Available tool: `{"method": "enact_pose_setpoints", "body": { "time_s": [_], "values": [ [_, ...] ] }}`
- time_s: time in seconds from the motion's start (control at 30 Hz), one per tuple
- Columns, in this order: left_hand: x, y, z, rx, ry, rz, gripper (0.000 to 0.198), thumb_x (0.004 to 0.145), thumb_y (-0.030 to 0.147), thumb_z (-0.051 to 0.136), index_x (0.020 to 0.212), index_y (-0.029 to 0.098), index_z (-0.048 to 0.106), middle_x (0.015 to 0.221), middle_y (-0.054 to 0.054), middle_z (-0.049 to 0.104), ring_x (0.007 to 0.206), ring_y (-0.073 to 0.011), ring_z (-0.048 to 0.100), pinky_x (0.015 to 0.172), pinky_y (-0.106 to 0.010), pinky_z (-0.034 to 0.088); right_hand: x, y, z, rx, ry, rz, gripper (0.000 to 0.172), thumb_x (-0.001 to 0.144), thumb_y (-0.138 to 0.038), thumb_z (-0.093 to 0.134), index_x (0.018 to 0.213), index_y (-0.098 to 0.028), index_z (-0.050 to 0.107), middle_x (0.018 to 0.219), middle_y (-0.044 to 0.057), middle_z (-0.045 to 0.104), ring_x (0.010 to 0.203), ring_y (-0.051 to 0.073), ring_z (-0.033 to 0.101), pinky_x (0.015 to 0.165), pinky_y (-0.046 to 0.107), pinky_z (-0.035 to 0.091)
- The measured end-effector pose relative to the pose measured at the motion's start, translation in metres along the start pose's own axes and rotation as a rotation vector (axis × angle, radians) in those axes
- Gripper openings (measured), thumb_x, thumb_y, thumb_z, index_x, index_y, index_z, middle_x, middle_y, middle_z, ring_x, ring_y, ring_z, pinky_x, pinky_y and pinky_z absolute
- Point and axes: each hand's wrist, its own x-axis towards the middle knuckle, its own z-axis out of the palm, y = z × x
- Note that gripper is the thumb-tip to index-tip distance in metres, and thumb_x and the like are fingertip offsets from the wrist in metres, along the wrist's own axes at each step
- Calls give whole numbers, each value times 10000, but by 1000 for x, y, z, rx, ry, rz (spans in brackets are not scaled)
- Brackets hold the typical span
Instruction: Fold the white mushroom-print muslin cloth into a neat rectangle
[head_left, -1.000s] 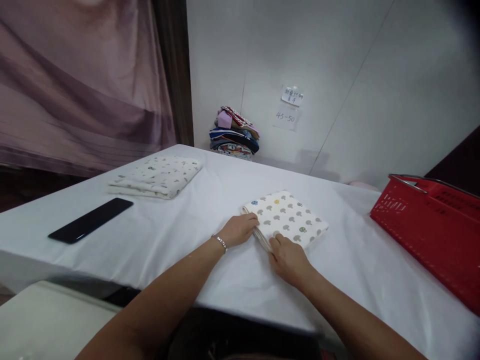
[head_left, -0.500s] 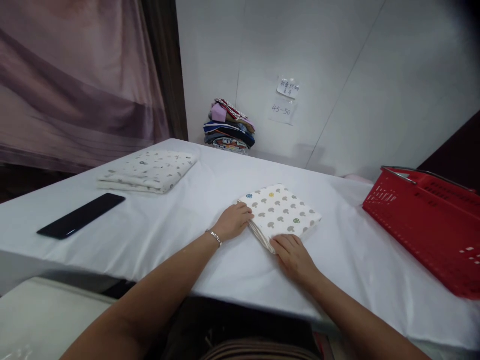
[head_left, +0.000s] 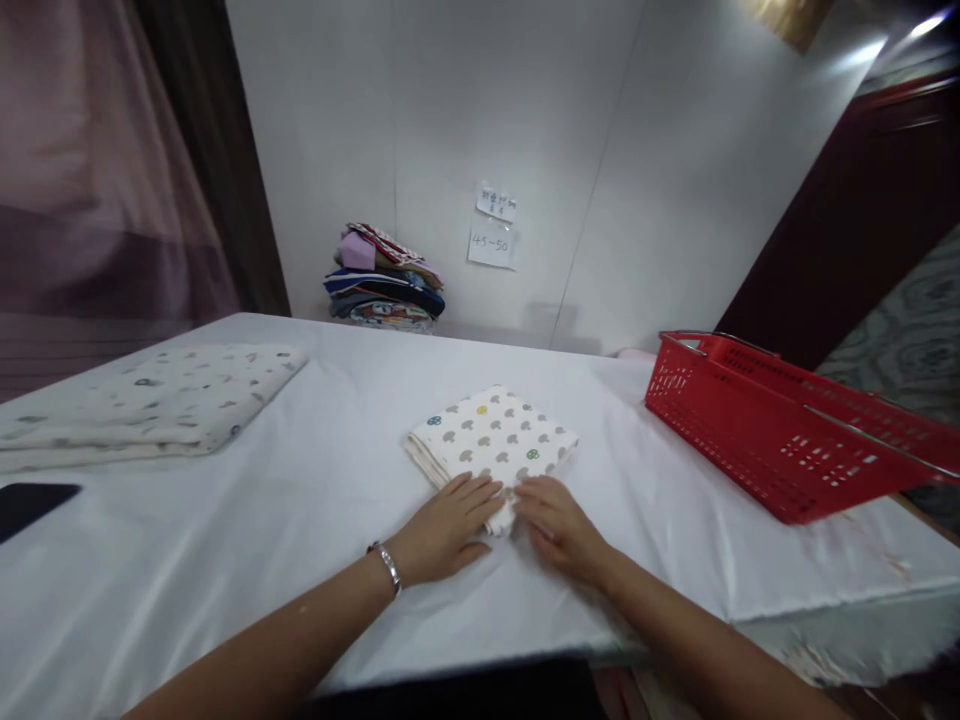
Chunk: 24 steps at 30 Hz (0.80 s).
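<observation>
Folded cloth [head_left: 493,440] now has left hand [head_left: 442,528] and right hand [head_left: 559,528] meeting, fingers outstretched, at its near corner.

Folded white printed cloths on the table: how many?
2: the mushroom-print cloth at centre, touched by the left hand and right hand; a larger cloth at left. The coloured pile by the wall may hide more.

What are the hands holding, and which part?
Nothing is gripped: the left hand and right hand lie flat, touching the near corner of the folded cloth.
</observation>
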Motion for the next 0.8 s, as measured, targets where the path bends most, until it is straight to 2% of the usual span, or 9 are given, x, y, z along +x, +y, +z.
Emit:
{"method": "enact_pose_setpoints", "body": {
  "time_s": [0.07, 0.13, 0.2, 0.27, 0.37, 0.47, 0.57, 0.8],
  "values": [
    [2, 2, 4, -1, 3, -1, 565, 856, 382, 467, 1368, 257, 264, 1412, -42, 352, 1318, -219, 264, 1083, -430, 210, -7, 33, -6, -10, 151, 179, 334, 787, -122, 449, 1079, -231, 570, 1153, 85, 574, 1121, 199, 481, 953, 432, 386],
    [3, 2, 7, -4, 16, -22, 549, 869, 373, 447, 1372, 262, 257, 1403, -38, 368, 1313, -221, 274, 1082, -438, 209, -13, 69, -10, -16, 248, 432, 292, 781, -162, 457, 1025, -224, 605, 1095, 79, 603, 1060, 198, 523, 932, 424, 406],
    [4, 3, 10, -11, 31, -47, 534, 874, 345, 442, 1371, 263, 264, 1391, -36, 386, 1303, -222, 295, 1077, -441, 220, -17, 100, -12, -11, 237, 688, 342, 741, -184, 476, 1060, -210, 598, 1108, 75, 599, 1047, 211, 531, 916, 439, 412],
    [5, 3, 11, -19, 45, -62, 520, 875, 306, 440, 1367, 268, 273, 1381, -31, 402, 1293, -218, 313, 1071, -440, 235, -18, 121, -13, 13, 198, 822, 418, 707, -200, 501, 1119, -187, 575, 1162, 86, 573, 1080, 226, 513, 919, 438, 406],
    [6, 2, 12, -32, 52, -61, 521, 866, 251, 446, 1361, 279, 285, 1363, -21, 427, 1275, -214, 346, 1065, -441, 250, -15, 135, -12, 57, 173, 847, 491, 698, -220, 520, 1183, -150, 541, 1208, 106, 546, 1085, 229, 514, 902, 389, 425],
    [6, 0, 14, -40, 62, -55, 536, 853, 213, 453, 1359, 285, 290, 1352, -14, 442, 1263, -208, 366, 1063, -437, 259, -9, 140, -9, 124, 138, 841, 508, 704, -202, 490, 1208, -150, 528, 1118, 77, 607, 960, 191, 579, 829, 326, 469],
    [6, -2, 16, -36, 67, -52, 545, 843, 188, 453, 1355, 286, 296, 1351, -6, 444, 1273, -202, 351, 1064, -426, 257, -4, 147, -7, 174, 116, 818, 485, 690, -169, 467, 1165, -165, 564, 1066, 47, 636, 890, 161, 591, 819, 293, 466],
    [12, -1, 17, 9, 36, -60, 512, 834, 149, 443, 1325, 262, 347, 1337, -6, 463, 1253, -199, 383, 1053, -416, 269, -2, 163, -4, 177, 153, 809, 435, 654, -114, 373, 1000, -168, 630, 957, 25, 661, 885, 155, 576, 825, 278, 437]
  ]
}}
